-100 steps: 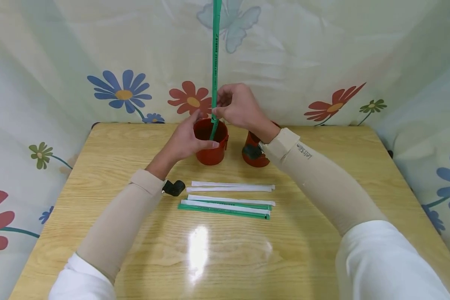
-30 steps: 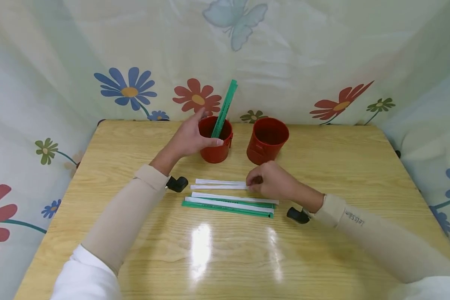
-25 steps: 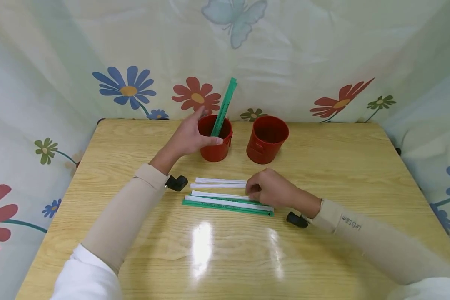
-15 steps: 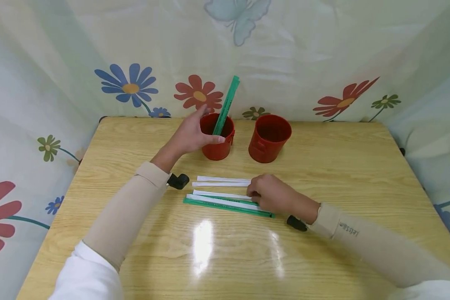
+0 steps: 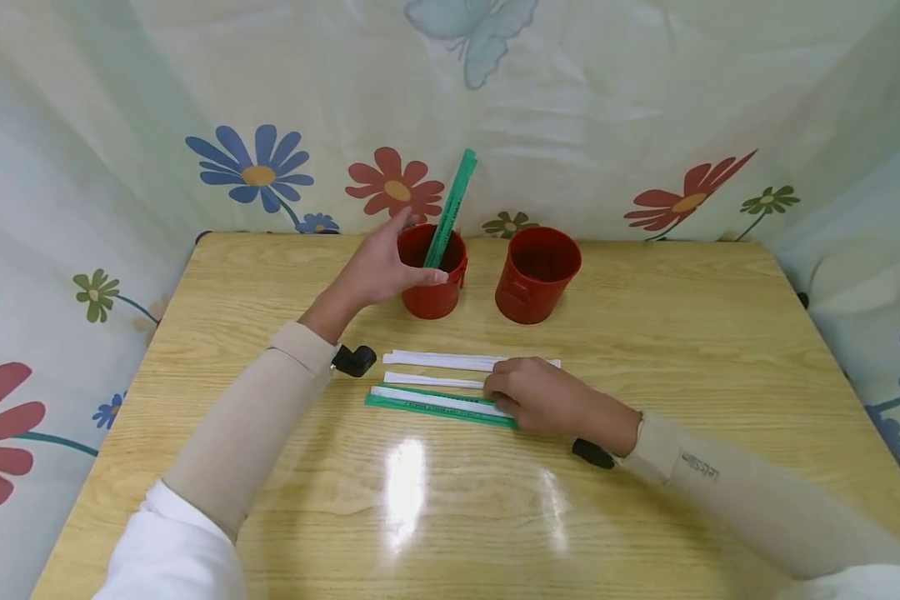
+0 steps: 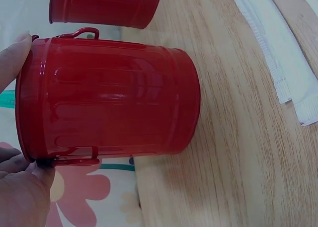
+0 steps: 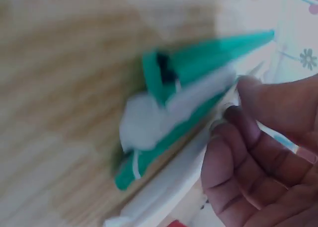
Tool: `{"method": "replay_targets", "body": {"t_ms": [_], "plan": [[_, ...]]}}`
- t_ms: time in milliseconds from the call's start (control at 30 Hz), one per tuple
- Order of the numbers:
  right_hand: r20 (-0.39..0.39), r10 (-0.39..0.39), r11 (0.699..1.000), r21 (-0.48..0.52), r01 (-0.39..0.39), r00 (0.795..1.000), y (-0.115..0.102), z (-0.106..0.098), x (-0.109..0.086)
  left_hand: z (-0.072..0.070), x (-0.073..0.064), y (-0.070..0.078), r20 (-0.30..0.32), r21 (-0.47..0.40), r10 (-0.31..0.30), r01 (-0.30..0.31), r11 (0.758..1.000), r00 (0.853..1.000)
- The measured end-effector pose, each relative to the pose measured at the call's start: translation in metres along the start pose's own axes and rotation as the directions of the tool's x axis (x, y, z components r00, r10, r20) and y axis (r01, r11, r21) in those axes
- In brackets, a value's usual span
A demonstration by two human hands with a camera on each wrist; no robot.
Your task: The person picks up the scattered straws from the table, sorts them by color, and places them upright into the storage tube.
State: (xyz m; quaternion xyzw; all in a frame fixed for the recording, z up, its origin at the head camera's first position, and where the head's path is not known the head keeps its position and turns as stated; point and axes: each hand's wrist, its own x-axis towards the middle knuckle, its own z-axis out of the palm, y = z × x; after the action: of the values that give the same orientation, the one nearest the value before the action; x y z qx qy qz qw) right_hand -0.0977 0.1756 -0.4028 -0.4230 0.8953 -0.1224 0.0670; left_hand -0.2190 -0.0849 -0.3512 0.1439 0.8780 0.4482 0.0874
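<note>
My left hand [image 5: 378, 262] holds a small red bucket [image 5: 431, 302] by its rim. The left wrist view has the bucket [image 6: 114, 98] between the thumb and fingers. Green wrapped sticks, likely straws [image 5: 456, 200], lean in it. At the right end of the row on the table, my right hand [image 5: 547, 400] has curled fingers low over a white wrapped straw [image 5: 435, 381] and green wrapped straws [image 5: 420, 405]. Blurred in the right wrist view, thumb and forefinger lie at a white straw [image 7: 198, 98] beside a green one [image 7: 213, 55]; a pinch is unclear.
A second red bucket [image 5: 536, 287] stands right of the first, with no straws visible in it. White wrapped straws [image 5: 435, 360] lie between the buckets and my right hand. A flowered curtain [image 5: 570, 125] hangs behind the wooden table [image 5: 307, 500].
The green straws were lowered from my right hand into the left bucket. That hand has since come to the row of straws and moved toward me along their right ends. The left hand stays on the bucket.
</note>
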Motion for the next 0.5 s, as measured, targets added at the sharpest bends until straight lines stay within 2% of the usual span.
{"method": "replay_targets", "body": {"t_ms": [133,333,500], "plan": [[0.043,-0.041,0.996,-0.081,0.044,0.998,-0.007,0.002,0.0,0.0,-0.001,0.0,0.0,-0.011,0.006,-0.006,1.0,1.0],[0.121,0.009,0.977,-0.212,0.017,0.993,-0.013,0.001,0.003,-0.001,-0.002,0.001,-0.001,-0.011,0.011,-0.011,1.0,1.0],[0.162,0.023,0.974,-0.227,0.014,0.986,-0.014,-0.004,0.003,0.0,-0.002,0.003,-0.001,-0.012,0.003,-0.003,1.0,1.0]]}}
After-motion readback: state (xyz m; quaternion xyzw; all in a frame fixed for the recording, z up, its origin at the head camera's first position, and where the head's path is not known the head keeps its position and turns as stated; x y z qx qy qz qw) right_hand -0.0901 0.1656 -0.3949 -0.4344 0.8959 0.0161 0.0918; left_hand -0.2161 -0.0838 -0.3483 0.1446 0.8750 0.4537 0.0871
